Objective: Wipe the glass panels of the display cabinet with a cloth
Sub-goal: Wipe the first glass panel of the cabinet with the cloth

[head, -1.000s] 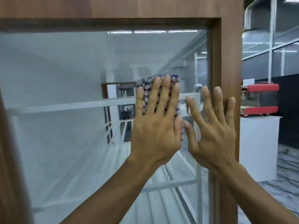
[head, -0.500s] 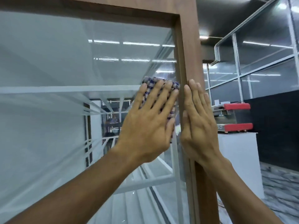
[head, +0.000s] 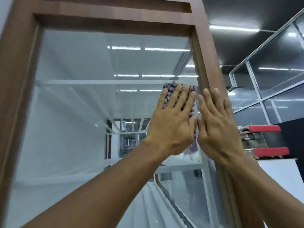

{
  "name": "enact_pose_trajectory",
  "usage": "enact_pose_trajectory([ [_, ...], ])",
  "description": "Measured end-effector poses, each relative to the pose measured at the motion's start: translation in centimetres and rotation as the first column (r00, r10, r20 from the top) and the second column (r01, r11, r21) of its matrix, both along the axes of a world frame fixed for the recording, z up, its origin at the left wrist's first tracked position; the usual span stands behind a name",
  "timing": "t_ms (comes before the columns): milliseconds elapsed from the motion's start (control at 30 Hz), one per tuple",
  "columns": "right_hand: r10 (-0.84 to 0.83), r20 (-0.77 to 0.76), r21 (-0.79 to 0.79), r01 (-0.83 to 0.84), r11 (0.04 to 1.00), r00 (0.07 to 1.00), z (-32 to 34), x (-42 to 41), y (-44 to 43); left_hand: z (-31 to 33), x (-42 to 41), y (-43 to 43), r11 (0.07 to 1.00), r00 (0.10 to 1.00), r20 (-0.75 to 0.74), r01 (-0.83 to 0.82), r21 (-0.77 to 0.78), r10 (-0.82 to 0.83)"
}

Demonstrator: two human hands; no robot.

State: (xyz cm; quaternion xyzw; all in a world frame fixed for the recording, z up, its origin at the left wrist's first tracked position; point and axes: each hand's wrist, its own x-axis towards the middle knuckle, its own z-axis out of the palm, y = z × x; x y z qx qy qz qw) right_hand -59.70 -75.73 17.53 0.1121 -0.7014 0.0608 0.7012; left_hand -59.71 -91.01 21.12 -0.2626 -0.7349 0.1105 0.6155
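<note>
The display cabinet's glass panel (head: pixel 85 99) fills the view inside a brown wooden frame (head: pixel 207 51). A blue and white checked cloth (head: pixel 170 87) lies flat on the glass close to the frame's right post. My left hand (head: pixel 174 120) presses the cloth against the pane with straight, spread fingers. My right hand (head: pixel 217 127) lies flat beside it, its fingers over the edge of the glass and the right post. The two hands touch side by side. Most of the cloth is hidden under my left hand.
White shelves (head: pixel 102 82) show through the glass. To the right of the cabinet a red and metal machine (head: pixel 264 140) stands on a white counter (head: pixel 279 171). Glazed partitions (head: pixel 271 79) and a dark ceiling with strip lights lie beyond.
My left hand has slid the cloth to the right, up to the frame's post. My right hand has closed its fingers and come against the left. The view has tilted upward.
</note>
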Motion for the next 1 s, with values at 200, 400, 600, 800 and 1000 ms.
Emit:
enact_pose_trajectory([
  [200, 0.087, 0.128, 0.066, -0.096, 0.993, 0.988, 0.1, 0.3, -7.7, -0.8, 0.4, -7.4, 0.996, 1.000, -0.026, 0.006, 0.094, -0.003],
  [400, 0.079, 0.129, 0.162, -0.099, 0.982, 0.989, 1.3, 0.3, -16.4, -0.7, 1.5, -16.8, 0.985, 0.997, -0.031, -0.068, 0.156, 0.074],
  [600, 0.064, 0.140, 0.270, -0.100, 0.958, 0.988, 0.5, 0.8, -23.3, -2.1, 2.6, -27.3, 0.925, 0.981, -0.003, -0.183, 0.333, 0.195],
  [800, 0.067, 0.142, 0.270, -0.104, 0.957, 0.988, -1.3, 1.0, -23.0, -7.4, 3.1, -25.6, 0.928, 0.994, 0.002, -0.105, 0.357, 0.112],
  [1000, 0.050, 0.124, 0.176, -0.071, 0.982, 0.991, -1.3, 0.7, -17.8, -2.9, 2.3, -20.5, 0.946, 0.997, -0.023, -0.060, 0.317, 0.071],
])
